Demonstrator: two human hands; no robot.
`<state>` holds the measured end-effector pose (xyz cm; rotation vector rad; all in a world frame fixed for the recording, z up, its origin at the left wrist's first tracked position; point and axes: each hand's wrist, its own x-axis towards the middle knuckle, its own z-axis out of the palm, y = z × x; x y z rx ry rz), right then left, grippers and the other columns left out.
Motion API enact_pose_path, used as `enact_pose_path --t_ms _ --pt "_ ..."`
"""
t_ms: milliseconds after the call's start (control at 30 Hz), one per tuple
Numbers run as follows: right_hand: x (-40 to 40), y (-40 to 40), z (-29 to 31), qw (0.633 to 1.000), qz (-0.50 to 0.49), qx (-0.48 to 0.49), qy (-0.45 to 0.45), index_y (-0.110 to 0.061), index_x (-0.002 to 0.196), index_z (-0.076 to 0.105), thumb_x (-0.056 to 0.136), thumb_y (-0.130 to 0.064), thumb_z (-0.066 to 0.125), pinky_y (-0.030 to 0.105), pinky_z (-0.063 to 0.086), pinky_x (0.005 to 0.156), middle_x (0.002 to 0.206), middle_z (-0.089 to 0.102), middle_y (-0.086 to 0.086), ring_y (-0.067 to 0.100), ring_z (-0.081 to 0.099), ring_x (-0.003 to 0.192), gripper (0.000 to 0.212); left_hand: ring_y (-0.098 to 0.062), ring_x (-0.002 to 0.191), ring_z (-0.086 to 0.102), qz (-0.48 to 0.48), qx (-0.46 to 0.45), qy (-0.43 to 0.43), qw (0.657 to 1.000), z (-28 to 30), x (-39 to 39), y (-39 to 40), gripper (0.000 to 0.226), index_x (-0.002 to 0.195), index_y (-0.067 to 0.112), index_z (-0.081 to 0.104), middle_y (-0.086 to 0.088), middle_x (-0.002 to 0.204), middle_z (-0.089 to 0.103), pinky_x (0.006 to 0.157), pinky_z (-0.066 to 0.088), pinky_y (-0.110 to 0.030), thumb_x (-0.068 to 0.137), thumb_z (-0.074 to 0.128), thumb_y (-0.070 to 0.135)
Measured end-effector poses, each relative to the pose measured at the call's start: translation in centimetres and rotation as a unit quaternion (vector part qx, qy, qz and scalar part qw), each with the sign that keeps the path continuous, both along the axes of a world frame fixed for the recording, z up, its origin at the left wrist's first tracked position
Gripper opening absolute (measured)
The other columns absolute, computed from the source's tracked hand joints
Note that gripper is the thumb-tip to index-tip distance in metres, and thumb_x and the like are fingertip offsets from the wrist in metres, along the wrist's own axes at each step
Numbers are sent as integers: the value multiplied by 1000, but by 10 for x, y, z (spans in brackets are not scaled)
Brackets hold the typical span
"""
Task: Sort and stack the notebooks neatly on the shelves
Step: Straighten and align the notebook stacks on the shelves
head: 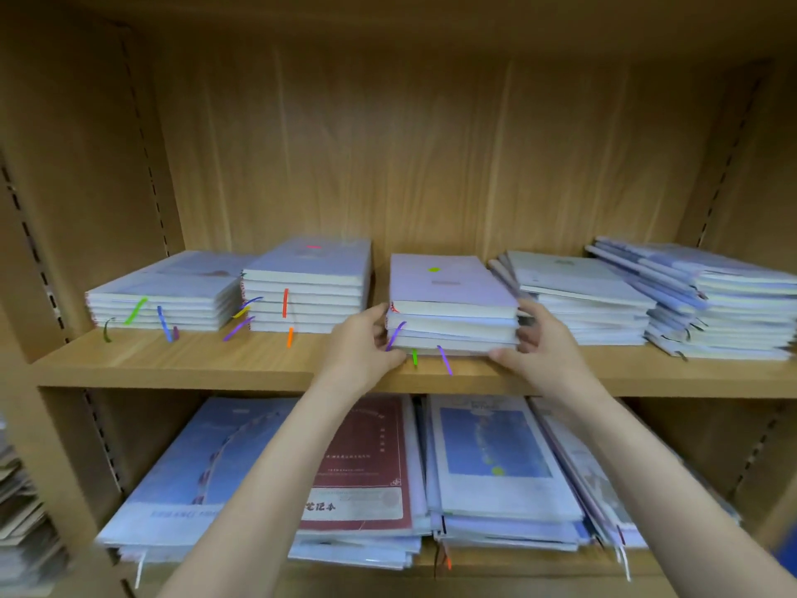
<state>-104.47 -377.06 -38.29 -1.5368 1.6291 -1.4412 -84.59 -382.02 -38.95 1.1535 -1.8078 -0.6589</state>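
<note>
While both arms are stretched toward the upper shelf (172, 364), the middle stack of notebooks (448, 304) is held at its front corners: the left hand (362, 347) is curled round the left corner, the right hand (539, 343) round the right, so each grip is clamped on the stack. The stack is set near the shelf's front edge, w/ purple & green ribbon markers (444, 360) hung over it. Four other stacks are seen beside it, two per side. Larger notebooks (487, 459) are laid flat on the lower shelf (517, 567), incl. a red-covered one (366, 463).
</note>
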Motion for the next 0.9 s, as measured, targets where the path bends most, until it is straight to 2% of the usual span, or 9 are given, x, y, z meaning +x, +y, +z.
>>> enact_pose_path --t_ms 67,167,267,367,467,533,667,833,900 --pt "-4 13 2 1000 23 -6 -5 -11 139 37 79 7 67 4 41 72 111 49 -9 7 49 98 69 7 75 60 -20 13 64 998 -2 1 18 59 122 25 50 6 97 65 75 46 -6 76 68 -7" --pt "-7 18 4 999 31 5 28 -10 139 37 78 6 69 4 41 68 103 50 -12 5 51 88 71 17 67 56 -36 27 124 991 -6 1 27 57 127 10 51 8 99 60 67 43 -1 76 67 -11" --pt "-10 13 6 998 2 23 51 -14 139 40 79 -3 72 19 37 79 120 48 0 12 50 99 69 7 79 60 -28 34 106 993 -4 -2 28 51 125 8 55 2 106 65 74 45 -5 77 70 -2" --pt "-10 9 7 996 -28 27 85 -14 135 45 79 -8 73 15 32 74 116 50 3 12 50 93 63 -8 95 63 25 31 117 992 -6 -4 27 54 128 8 55 -6 115 66 85 47 -18 77 72 5" --pt "-7 5 8 991 -58 26 114 -13 135 47 78 -10 74 16 30 74 121 56 9 15 52 100 63 -4 86 60 47 32 131 990 -7 -7 25 51 126 9 56 -5 109 68 69 44 -3 78 71 5" --pt "-6 3 10 989 -67 27 130 -11 135 46 78 -11 74 18 32 79 126 57 12 20 53 113 64 -2 85 59 51 29 133 989 -7 -8 24 49 126 9 56 -4 107 68 66 42 0 79 71 5" --pt "-2 5 10 982 -69 33 175 -9 134 45 81 -13 71 23 34 82 125 57 15 26 55 112 59 -9 88 63 50 -4 88 995 -12 -8 28 38 115 7 63 0 96 69 88 50 -25 78 68 -1" --pt "2 9 8 974 -70 35 212 -10 135 44 83 -15 70 29 39 88 127 57 14 26 56 114 58 -19 91 65 58 -36 43 997 -14 -9 29 38 113 9 63 6 85 60 90 52 -38 78 63 -4" --pt "1 10 10 976 -64 40 202 -10 135 44 82 -12 70 26 37 85 126 58 14 25 56 113 59 -12 84 62 58 -34 42 997 -14 -8 28 39 115 9 62 9 82 59 90 51 -34 78 63 -3"
